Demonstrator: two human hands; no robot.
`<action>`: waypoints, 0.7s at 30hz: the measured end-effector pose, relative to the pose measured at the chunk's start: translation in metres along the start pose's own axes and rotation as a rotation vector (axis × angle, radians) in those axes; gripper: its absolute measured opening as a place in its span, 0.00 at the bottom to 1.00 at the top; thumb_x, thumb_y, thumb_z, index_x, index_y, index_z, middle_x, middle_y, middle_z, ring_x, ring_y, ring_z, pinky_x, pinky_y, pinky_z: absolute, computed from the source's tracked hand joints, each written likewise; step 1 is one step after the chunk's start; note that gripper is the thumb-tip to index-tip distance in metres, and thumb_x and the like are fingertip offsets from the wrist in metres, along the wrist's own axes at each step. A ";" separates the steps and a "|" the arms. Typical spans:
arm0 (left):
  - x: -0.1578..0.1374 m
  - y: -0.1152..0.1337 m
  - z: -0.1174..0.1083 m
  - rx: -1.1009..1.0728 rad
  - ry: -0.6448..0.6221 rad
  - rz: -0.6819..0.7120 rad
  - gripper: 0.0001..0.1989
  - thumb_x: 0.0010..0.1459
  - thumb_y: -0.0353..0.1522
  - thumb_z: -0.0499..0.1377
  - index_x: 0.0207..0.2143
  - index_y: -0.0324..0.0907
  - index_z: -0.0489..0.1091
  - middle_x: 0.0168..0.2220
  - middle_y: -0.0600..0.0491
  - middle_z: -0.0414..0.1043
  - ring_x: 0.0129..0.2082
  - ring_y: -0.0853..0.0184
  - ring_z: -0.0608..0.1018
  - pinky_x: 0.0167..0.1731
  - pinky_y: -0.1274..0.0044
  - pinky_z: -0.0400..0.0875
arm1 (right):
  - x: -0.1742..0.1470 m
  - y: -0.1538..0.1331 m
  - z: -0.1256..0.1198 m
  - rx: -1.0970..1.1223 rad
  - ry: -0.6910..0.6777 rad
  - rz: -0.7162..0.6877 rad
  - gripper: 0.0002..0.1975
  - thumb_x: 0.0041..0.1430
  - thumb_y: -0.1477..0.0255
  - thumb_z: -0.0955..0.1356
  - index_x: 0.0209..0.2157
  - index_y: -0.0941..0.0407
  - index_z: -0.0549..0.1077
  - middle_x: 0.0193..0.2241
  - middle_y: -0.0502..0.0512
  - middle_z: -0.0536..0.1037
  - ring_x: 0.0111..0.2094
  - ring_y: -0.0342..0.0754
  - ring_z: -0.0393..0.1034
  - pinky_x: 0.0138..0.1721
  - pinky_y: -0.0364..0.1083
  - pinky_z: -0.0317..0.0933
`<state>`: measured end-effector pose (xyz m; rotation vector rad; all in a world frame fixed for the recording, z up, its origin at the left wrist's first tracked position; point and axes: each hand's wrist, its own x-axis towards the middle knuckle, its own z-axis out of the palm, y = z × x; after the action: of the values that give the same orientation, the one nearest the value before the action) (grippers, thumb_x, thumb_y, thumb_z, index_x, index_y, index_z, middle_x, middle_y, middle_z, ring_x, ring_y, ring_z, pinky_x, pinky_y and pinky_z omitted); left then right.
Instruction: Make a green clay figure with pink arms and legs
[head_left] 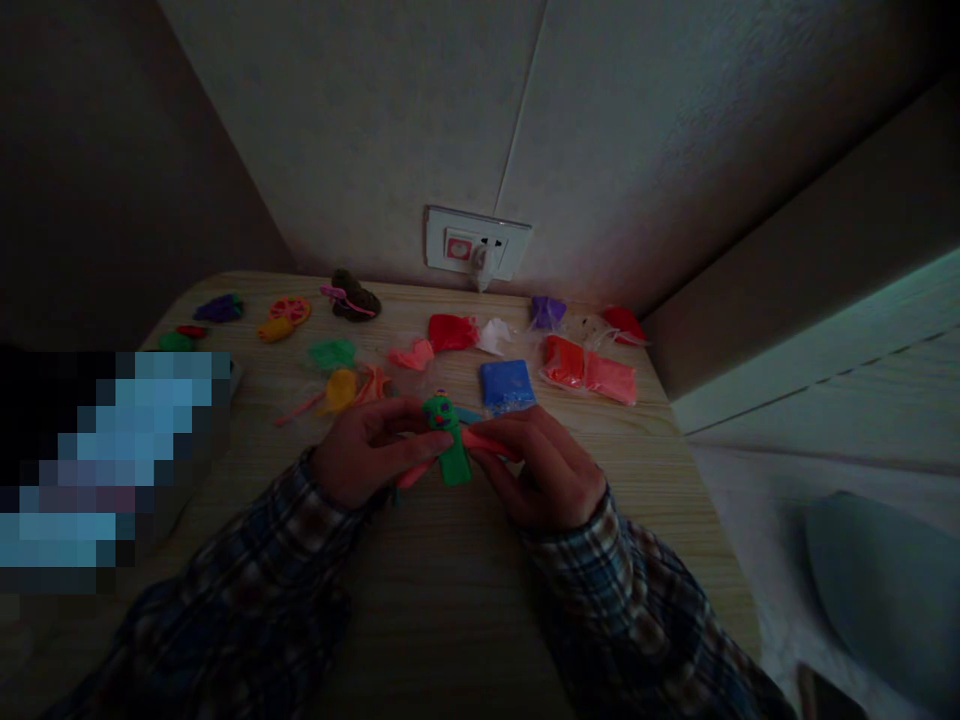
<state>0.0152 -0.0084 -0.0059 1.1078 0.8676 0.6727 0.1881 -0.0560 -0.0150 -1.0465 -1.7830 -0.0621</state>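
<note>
Above the near middle of the table, a green clay figure (pixel 454 462) with a small face at its top stands nearly upright between my hands. My left hand (pixel 360 455) is closed on it, thumb across its front, and a pink strip of clay (pixel 414 476) shows below those fingers. On the other side, my right hand (pixel 551 470) pinches a pink piece of clay (pixel 491 443) that meets the figure's side. Just beyond my right fingers lies a blue clay packet (pixel 506 385). A light blue strip (pixel 470 414) shows partly behind the hands.
Wrapped clay lies across the wooden table (pixel 637 520): a red packet (pixel 451 331), a purple packet (pixel 547 312), an orange-red packet (pixel 564 362) and a yellow lump (pixel 341 391). A brown clay model (pixel 354 297) sits at the back. A pixelated screen (pixel 112 460) is at left, a wall socket (pixel 478 246) behind.
</note>
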 end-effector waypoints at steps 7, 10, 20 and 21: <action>-0.002 0.005 0.001 -0.008 0.076 0.020 0.10 0.43 0.32 0.68 0.30 0.39 0.75 0.23 0.57 0.73 0.15 0.77 0.66 0.14 0.83 0.60 | 0.002 0.000 -0.004 -0.006 -0.036 0.006 0.06 0.61 0.72 0.67 0.40 0.56 0.74 0.29 0.55 0.79 0.29 0.47 0.73 0.30 0.45 0.69; -0.002 0.009 0.001 -0.011 0.126 0.040 0.09 0.41 0.31 0.69 0.27 0.41 0.74 0.22 0.58 0.72 0.17 0.75 0.68 0.15 0.84 0.61 | 0.004 -0.001 -0.008 -0.013 -0.082 0.035 0.07 0.60 0.74 0.67 0.41 0.57 0.74 0.31 0.56 0.79 0.32 0.48 0.73 0.33 0.46 0.69; -0.002 0.011 0.001 0.004 0.112 0.027 0.08 0.42 0.31 0.69 0.27 0.42 0.74 0.19 0.59 0.69 0.17 0.75 0.68 0.16 0.83 0.62 | 0.002 -0.001 -0.008 -0.024 -0.037 0.037 0.08 0.60 0.72 0.68 0.42 0.57 0.74 0.31 0.56 0.80 0.32 0.49 0.74 0.34 0.47 0.70; -0.002 0.010 0.001 0.003 0.128 0.040 0.09 0.41 0.31 0.69 0.27 0.42 0.73 0.21 0.59 0.70 0.18 0.74 0.69 0.17 0.83 0.64 | 0.003 -0.001 -0.009 -0.028 -0.059 0.058 0.09 0.60 0.72 0.68 0.42 0.57 0.74 0.32 0.57 0.80 0.33 0.50 0.74 0.35 0.48 0.70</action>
<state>0.0143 -0.0072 0.0039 1.0960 0.9576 0.7824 0.1934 -0.0593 -0.0080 -1.1296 -1.8077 -0.0207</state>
